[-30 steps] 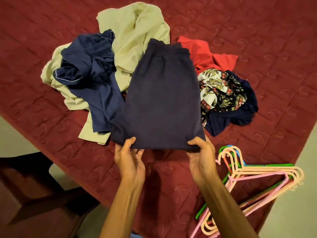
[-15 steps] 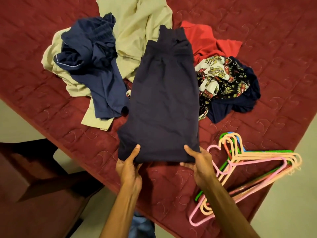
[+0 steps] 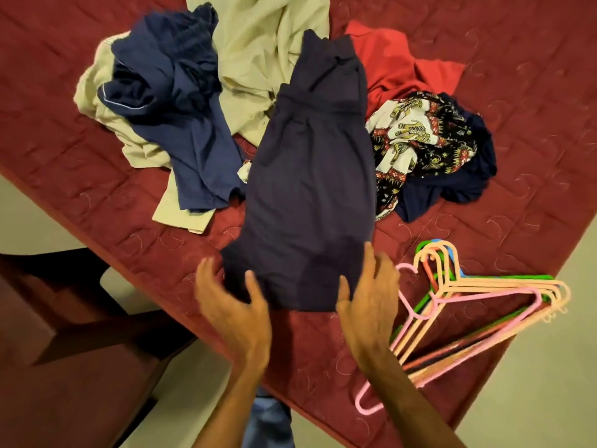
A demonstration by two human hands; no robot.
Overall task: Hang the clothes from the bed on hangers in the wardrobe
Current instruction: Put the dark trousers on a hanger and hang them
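A dark navy folded garment point(image 3: 310, 189) lies flat on the maroon bed cover point(image 3: 517, 92), its near edge by my hands. My left hand point(image 3: 232, 305) is spread at the garment's near left corner, with the thumb over the cloth and the fingers beside it. Over the near right corner my right hand point(image 3: 368, 295) lies with straight fingers resting on the cloth. A stack of coloured plastic hangers point(image 3: 478, 295) sits just right of my right hand. The wardrobe is out of view.
Behind the navy garment lies a pile: blue clothes point(image 3: 174, 101), a beige garment point(image 3: 265, 43), a red one point(image 3: 394, 66) and a patterned black-and-white cloth point(image 3: 420, 137). A dark wooden piece of furniture point(image 3: 64, 334) stands at the lower left, off the bed's edge.
The navy garment has come down nearer to me and now lies on the bed. Both hands have let go of its near edge and spread their fingers.
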